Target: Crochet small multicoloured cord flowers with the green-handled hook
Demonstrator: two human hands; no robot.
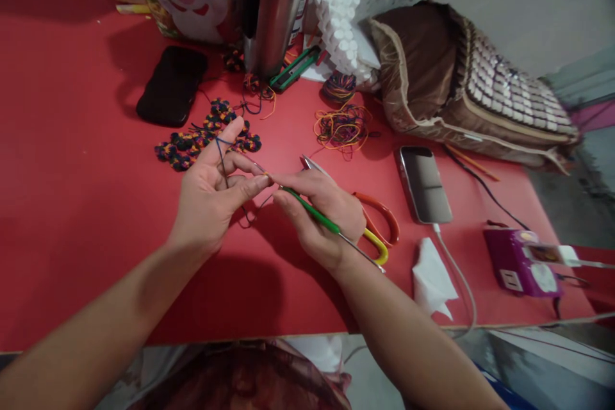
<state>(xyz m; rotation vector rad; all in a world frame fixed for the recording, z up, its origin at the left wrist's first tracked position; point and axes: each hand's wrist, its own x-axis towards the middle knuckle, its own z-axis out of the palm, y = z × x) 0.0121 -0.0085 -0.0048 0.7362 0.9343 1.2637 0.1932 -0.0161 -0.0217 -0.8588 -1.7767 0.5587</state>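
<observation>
My right hand [324,208] is closed around a crochet hook [312,210] with a green grip and a metal shaft. Its tip meets the pinched thumb and forefinger of my left hand [209,189], where a small bit of yarn is held. Dark yarn [221,157] loops around a raised finger of that hand. Behind my left hand lie multicoloured crocheted pieces [185,147], partly covered by it. Scissors [388,221] with orange and yellow handles lie under and beside my right hand, their blades partly hidden.
Loose yarn [343,125] and a wound yarn bundle [339,86] lie behind my hands. A black phone-like object [173,86], a steel flask [281,13] and a green cutter [294,69] sit at the back. A charging phone [425,184], tissue [432,278] and purple power box [521,259] stand right.
</observation>
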